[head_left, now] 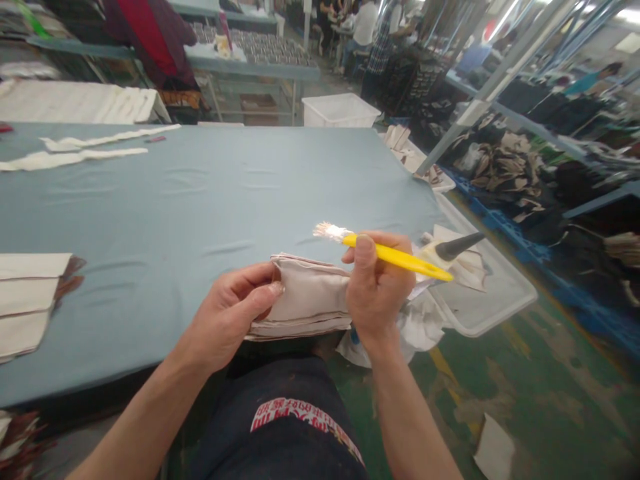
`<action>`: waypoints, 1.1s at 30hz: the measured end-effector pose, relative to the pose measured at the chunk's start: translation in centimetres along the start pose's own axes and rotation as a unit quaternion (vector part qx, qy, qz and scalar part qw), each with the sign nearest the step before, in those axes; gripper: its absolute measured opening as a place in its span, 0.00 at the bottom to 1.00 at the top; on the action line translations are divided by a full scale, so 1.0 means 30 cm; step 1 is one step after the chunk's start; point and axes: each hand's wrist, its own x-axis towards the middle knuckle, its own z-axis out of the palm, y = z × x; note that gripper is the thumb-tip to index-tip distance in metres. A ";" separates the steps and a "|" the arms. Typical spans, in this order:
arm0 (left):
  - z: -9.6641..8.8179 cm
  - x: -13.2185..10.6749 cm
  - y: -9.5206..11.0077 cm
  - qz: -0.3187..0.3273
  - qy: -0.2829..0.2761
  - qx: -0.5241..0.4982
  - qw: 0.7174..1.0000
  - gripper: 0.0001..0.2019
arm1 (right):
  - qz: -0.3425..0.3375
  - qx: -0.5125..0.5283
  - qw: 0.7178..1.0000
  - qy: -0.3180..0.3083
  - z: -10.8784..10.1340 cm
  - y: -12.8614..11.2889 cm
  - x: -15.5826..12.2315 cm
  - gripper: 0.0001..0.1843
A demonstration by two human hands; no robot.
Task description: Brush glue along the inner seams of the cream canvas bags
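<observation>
A yellow-handled brush (400, 257) with whitish bristles is gripped in my right hand (375, 287), bristles pointing left. Below it, a stack of cream fabric pieces (313, 293) lies at the table's front edge. My left hand (240, 307) pinches the stack's left end between thumb and fingers. The side of my right hand rests at the stack's right end; whether it also presses on the fabric I cannot tell. A dark-tipped cone (457, 247) pokes out just behind the brush handle.
The blue-covered table (280, 193) spreads ahead. More cream fabric pieces (30, 300) lie at left, with white strips (85, 157) farther back. A white plastic bin (493, 313) stands at right, near a slanted metal pole (470, 110). Other people are in the background.
</observation>
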 end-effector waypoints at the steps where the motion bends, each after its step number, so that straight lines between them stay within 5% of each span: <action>1: -0.002 -0.002 -0.001 0.005 -0.003 -0.006 1.000 0.10 | 0.000 -0.001 1.000 0.002 -0.005 -0.017 0.010 0.12; 13: -0.015 -0.009 0.005 0.050 -0.045 0.006 0.998 0.16 | 0.079 -0.001 0.997 0.013 -0.005 -0.042 0.028 0.18; 21: -0.063 -0.025 -0.001 0.082 -0.089 0.181 0.976 0.14 | 0.169 0.044 0.981 0.080 -0.028 0.044 0.118 0.29; 25: -0.037 -0.018 -0.013 0.117 -0.103 0.290 0.944 0.09 | 0.190 0.043 0.978 0.071 -0.025 0.083 0.127 0.32; 33: 0.034 -0.044 -0.016 0.150 -0.217 0.278 0.924 0.13 | 0.149 0.015 0.988 0.036 -0.028 0.095 0.077 0.23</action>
